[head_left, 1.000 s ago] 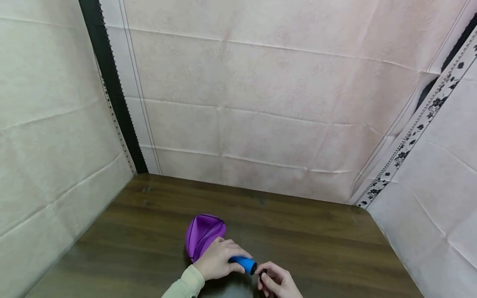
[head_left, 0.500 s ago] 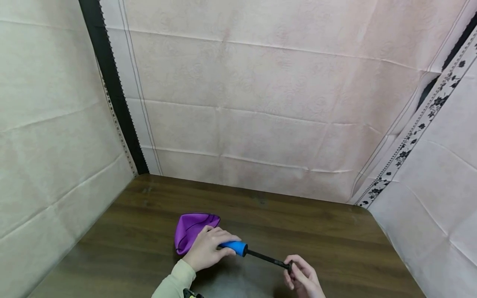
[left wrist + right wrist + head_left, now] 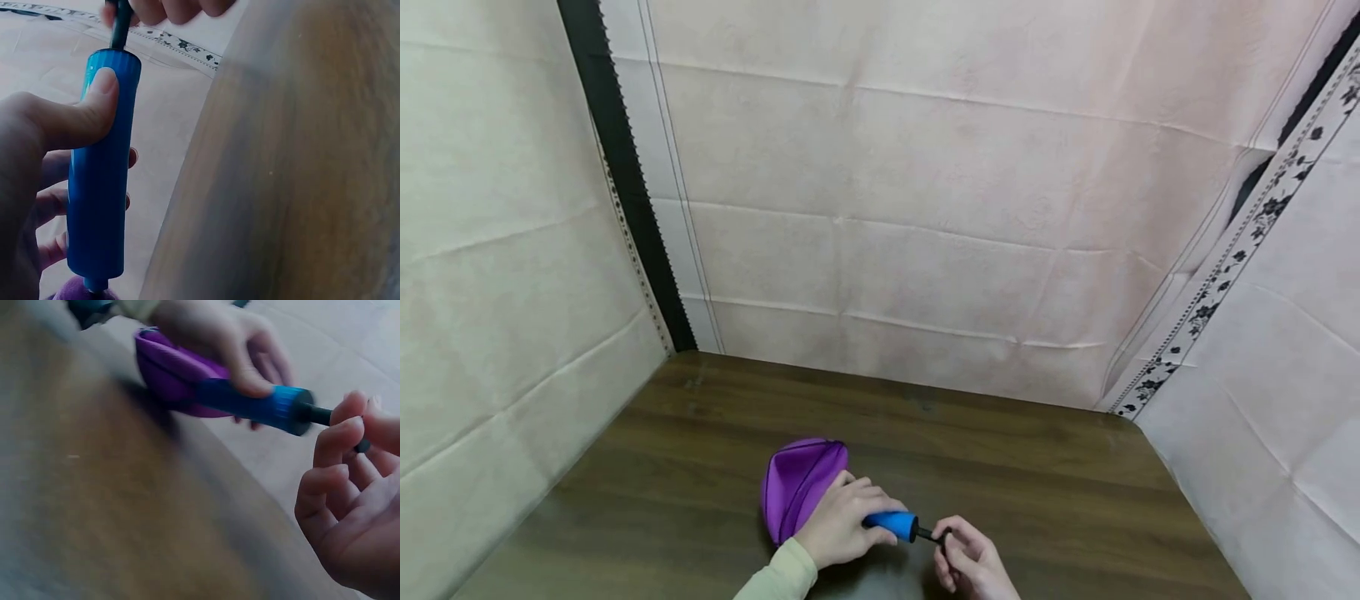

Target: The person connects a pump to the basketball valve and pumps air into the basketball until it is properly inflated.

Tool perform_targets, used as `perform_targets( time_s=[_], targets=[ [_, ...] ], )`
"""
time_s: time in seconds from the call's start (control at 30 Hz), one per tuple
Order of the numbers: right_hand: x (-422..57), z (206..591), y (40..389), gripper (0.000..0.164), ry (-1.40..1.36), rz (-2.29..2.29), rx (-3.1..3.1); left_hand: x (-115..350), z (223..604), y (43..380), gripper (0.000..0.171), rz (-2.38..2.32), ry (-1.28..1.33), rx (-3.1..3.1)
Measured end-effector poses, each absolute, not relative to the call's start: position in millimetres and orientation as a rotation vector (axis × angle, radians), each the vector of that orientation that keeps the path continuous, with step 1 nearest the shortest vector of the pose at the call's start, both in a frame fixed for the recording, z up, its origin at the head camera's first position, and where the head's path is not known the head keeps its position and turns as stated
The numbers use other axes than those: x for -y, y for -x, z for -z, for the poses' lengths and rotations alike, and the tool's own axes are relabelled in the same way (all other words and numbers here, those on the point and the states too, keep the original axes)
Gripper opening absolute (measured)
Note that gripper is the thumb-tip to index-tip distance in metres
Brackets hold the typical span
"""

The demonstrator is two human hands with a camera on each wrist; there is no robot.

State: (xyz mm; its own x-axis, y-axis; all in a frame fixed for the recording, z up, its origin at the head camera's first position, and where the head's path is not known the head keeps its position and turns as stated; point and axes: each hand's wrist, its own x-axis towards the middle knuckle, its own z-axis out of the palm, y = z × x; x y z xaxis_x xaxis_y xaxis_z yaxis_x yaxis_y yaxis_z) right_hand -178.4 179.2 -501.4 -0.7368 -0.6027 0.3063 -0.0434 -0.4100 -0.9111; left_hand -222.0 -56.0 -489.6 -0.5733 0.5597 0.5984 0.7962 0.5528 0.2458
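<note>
My left hand (image 3: 850,518) grips the blue barrel of a small hand pump (image 3: 100,181), thumb along its side and fingers round the back. With thumb and fingertips my right hand (image 3: 973,560) pinches the dark handle end of the pump's black rod, a short length of which shows outside the barrel. Against the pump's nozzle end sits a purple, black-seamed, dented ball-like thing (image 3: 801,483), partly covered by the left hand in the head view. Only a sliver of it shows at the bottom of the left wrist view, where the nozzle meets it.
Beneath the hands lies a brown wood-grain table (image 3: 1000,450). Pale creased cloth walls (image 3: 887,167) stand behind it and on both sides. A black strip (image 3: 625,167) runs up the left corner, and a flower-patterned border (image 3: 1210,308) up the right.
The rod was almost fully in, then drawn far out as my right hand moved right. Now it is mostly back inside, and both hands are closer together. The purple thing shifted left and back.
</note>
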Motion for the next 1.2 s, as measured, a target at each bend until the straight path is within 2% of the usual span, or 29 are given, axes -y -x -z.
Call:
perform_targets(
  time_s=[0.23,0.47,0.83,1.2],
  targets=[
    [-171,507,176,0.021,0.733,2.092,-1.588,56,492,222,0.031,0.725,1.135,2.354],
    [-170,497,174,0.019,0.634,2.112,-1.777,61,490,226,0.031,0.785,1.105,2.366],
    [-199,491,179,0.044,1.046,2.387,-1.317,81,475,232,0.030,0.729,0.873,2.435],
    [-197,493,177,0.035,0.891,2.433,-1.444,83,477,230,0.032,0.778,0.890,2.494]
  ],
)
